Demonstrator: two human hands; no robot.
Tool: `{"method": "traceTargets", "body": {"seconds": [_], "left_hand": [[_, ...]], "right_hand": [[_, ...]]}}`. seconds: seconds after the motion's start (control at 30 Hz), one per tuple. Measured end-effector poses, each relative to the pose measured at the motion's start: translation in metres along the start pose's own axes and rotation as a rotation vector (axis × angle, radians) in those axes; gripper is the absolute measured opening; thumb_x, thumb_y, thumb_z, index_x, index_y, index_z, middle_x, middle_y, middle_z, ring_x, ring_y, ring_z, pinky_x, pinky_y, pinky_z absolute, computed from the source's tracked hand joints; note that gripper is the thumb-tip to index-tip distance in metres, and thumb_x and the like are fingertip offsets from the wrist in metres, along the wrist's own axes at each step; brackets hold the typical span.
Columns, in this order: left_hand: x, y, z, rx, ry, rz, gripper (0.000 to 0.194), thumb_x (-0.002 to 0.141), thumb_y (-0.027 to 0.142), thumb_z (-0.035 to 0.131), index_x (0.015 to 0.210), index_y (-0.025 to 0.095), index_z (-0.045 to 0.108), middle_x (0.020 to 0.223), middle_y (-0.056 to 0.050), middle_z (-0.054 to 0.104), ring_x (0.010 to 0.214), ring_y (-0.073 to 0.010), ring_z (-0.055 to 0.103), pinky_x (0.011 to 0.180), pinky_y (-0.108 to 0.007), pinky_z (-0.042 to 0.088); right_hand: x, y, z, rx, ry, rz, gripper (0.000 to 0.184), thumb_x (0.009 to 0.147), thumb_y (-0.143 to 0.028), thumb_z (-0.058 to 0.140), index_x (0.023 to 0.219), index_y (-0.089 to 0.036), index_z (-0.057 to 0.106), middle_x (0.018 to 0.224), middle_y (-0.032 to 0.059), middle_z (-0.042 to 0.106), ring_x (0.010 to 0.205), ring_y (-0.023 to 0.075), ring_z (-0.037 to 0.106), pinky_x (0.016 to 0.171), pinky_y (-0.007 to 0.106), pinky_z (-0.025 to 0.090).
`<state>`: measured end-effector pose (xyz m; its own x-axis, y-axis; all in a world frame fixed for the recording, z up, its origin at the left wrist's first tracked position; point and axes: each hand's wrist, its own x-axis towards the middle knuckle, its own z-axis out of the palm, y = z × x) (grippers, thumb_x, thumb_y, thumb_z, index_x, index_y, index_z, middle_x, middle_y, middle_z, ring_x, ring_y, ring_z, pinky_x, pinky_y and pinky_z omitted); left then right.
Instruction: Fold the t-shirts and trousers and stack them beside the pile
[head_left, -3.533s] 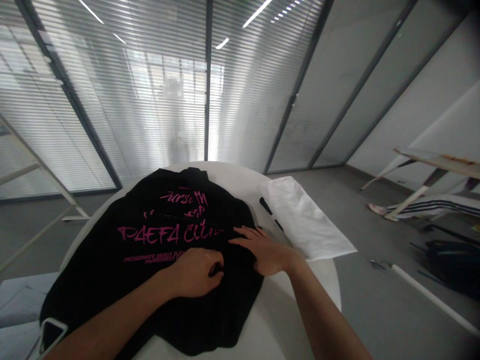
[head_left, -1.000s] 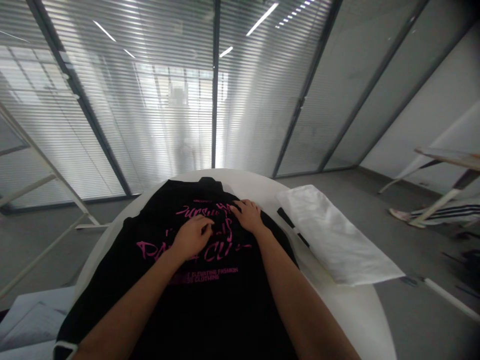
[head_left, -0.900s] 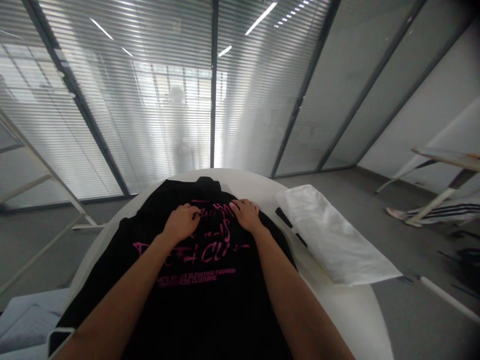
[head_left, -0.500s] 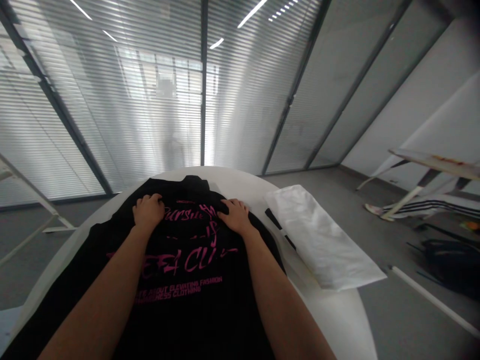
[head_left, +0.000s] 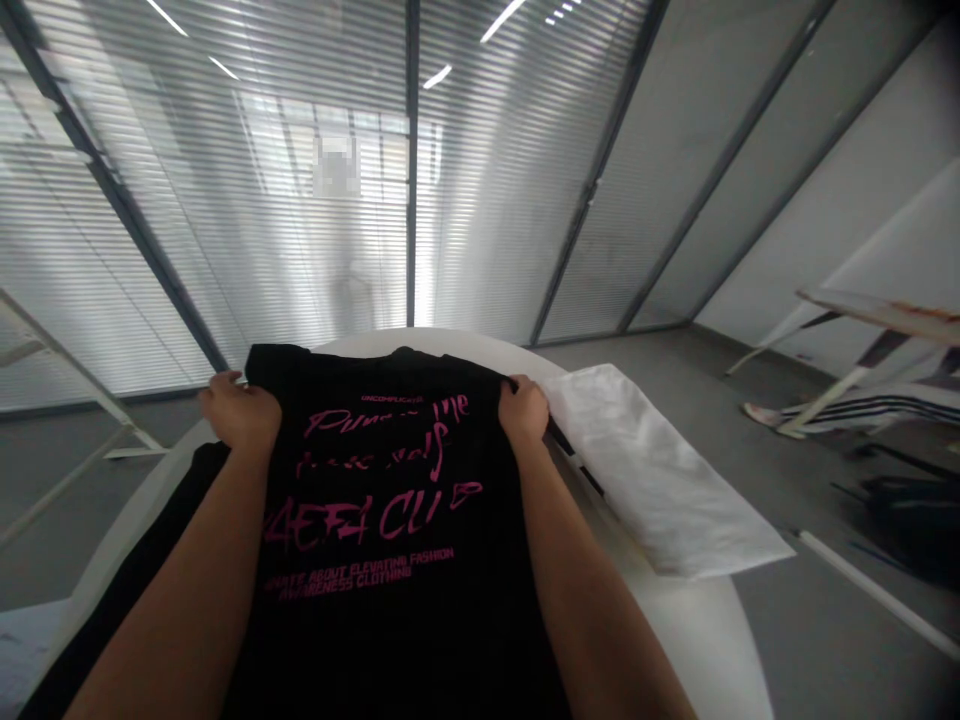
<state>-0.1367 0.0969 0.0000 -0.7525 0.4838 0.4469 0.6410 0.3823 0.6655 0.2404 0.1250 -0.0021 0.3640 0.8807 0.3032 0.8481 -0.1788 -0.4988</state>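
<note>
Over the round white counter [head_left: 705, 630], your left hand [head_left: 244, 412] and right hand [head_left: 526, 412] grip the top corners of the pink-lettered black shirt [head_left: 390, 650], spread print-up, not folded.

- The left hand [head_left: 244, 412] and right hand [head_left: 525, 408] grip a black shirt [head_left: 397, 645] near its shoulders.
- Pink lettering [head_left: 360, 520] faces up.
- A white sheet [head_left: 660, 480] lies on the round table [head_left: 709, 640].

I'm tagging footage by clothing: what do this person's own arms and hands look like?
The left hand and right hand are ungloved. The left forearm and right forearm are bare to the frame's edge: no sleeve, watch or bracelet shows. No ring can be made out.
</note>
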Motion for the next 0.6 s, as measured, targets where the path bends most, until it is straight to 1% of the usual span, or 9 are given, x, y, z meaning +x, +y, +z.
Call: {"method": "traceTargets", "body": {"seconds": [0.07, 0.13, 0.17, 0.23, 0.33, 0.4, 0.47, 0.53, 0.6], "left_hand": [[0.0, 0.003, -0.006, 0.025, 0.089, 0.055, 0.037, 0.084, 0.011, 0.044, 0.12, 0.009, 0.053, 0.122, -0.021, 0.052, 0.114, -0.036, 0.05, 0.091, -0.054, 0.04], [-0.001, 0.012, -0.007, 0.059, 0.085, 0.183, 0.033, 0.085, 0.014, 0.044, 0.115, 0.011, 0.058, 0.118, -0.019, 0.054, 0.114, -0.037, 0.048, 0.092, -0.055, 0.038], [-0.004, 0.019, -0.005, 0.072, 0.035, 0.272, 0.031, 0.086, 0.016, 0.043, 0.111, 0.012, 0.061, 0.114, -0.017, 0.057, 0.112, -0.0353, 0.05, 0.092, -0.053, 0.039], [-0.015, 0.033, 0.003, 0.097, -0.146, 0.48, 0.03, 0.087, 0.018, 0.04, 0.103, 0.014, 0.066, 0.103, -0.014, 0.061, 0.104, -0.0302, 0.054, 0.091, -0.047, 0.041], [-0.045, 0.052, 0.021, 0.161, -0.427, 0.741, 0.032, 0.086, 0.024, 0.044, 0.107, 0.02, 0.068, 0.104, -0.01, 0.062, 0.101, -0.0274, 0.055, 0.088, -0.041, 0.044], [-0.066, 0.056, 0.032, 0.216, -0.529, 0.769, 0.036, 0.087, 0.031, 0.045, 0.116, 0.024, 0.066, 0.11, -0.01, 0.061, 0.105, -0.0288, 0.054, 0.088, -0.041, 0.044], [-0.082, 0.054, 0.041, 0.245, -0.58, 0.76, 0.04, 0.088, 0.037, 0.045, 0.121, 0.027, 0.064, 0.118, -0.01, 0.059, 0.11, -0.0303, 0.052, 0.092, -0.044, 0.042], [-0.088, 0.049, 0.046, 0.264, -0.598, 0.714, 0.044, 0.088, 0.04, 0.045, 0.127, 0.027, 0.061, 0.123, -0.011, 0.056, 0.114, -0.0314, 0.05, 0.095, -0.046, 0.04], [-0.088, 0.045, 0.047, 0.283, -0.568, 0.656, 0.049, 0.087, 0.039, 0.045, 0.132, 0.024, 0.057, 0.127, -0.013, 0.054, 0.116, -0.0323, 0.049, 0.097, -0.046, 0.04]], "right_hand": [[0.001, 0.001, -0.002, 0.036, 0.056, 0.04, 0.032, 0.094, -0.023, 0.04, 0.117, -0.014, 0.061, 0.111, 0.014, 0.064, 0.098, 0.024, 0.061, 0.082, 0.032, 0.042], [-0.001, -0.003, -0.001, 0.039, 0.113, 0.011, 0.034, 0.09, -0.017, 0.041, 0.118, -0.013, 0.06, 0.114, 0.0151, 0.063, 0.103, 0.0251, 0.058, 0.086, 0.033, 0.041], [-0.004, -0.007, 0.0, 0.03, 0.139, -0.035, 0.036, 0.087, -0.015, 0.042, 0.118, -0.014, 0.06, 0.115, 0.0146, 0.062, 0.105, 0.0257, 0.057, 0.088, 0.034, 0.04], [-0.011, -0.017, 0.002, 0.011, 0.146, -0.191, 0.035, 0.082, -0.013, 0.045, 0.113, -0.016, 0.061, 0.114, 0.0118, 0.062, 0.108, 0.0254, 0.054, 0.092, 0.034, 0.038], [-0.024, -0.033, 0.008, -0.004, -0.035, -0.462, 0.026, 0.084, -0.016, 0.045, 0.101, -0.021, 0.064, 0.104, 0.0063, 0.064, 0.098, 0.021, 0.057, 0.088, 0.03, 0.04], [-0.033, -0.041, 0.013, -0.035, -0.217, -0.561, 0.022, 0.087, -0.021, 0.045, 0.096, -0.024, 0.064, 0.1, 0.0033, 0.065, 0.091, 0.0191, 0.059, 0.08, 0.029, 0.042], [-0.039, -0.045, 0.019, -0.084, -0.342, -0.567, 0.021, 0.089, -0.026, 0.045, 0.096, -0.027, 0.065, 0.101, 0.0024, 0.065, 0.089, 0.0191, 0.06, 0.076, 0.029, 0.043], [-0.04, -0.044, 0.023, -0.155, -0.349, -0.516, 0.023, 0.089, -0.03, 0.046, 0.099, -0.026, 0.066, 0.104, 0.0052, 0.065, 0.095, 0.0221, 0.06, 0.077, 0.032, 0.044], [-0.036, -0.04, 0.024, -0.244, -0.275, -0.429, 0.027, 0.088, -0.033, 0.048, 0.104, -0.021, 0.066, 0.11, 0.0114, 0.063, 0.105, 0.0276, 0.056, 0.084, 0.038, 0.044]]}}
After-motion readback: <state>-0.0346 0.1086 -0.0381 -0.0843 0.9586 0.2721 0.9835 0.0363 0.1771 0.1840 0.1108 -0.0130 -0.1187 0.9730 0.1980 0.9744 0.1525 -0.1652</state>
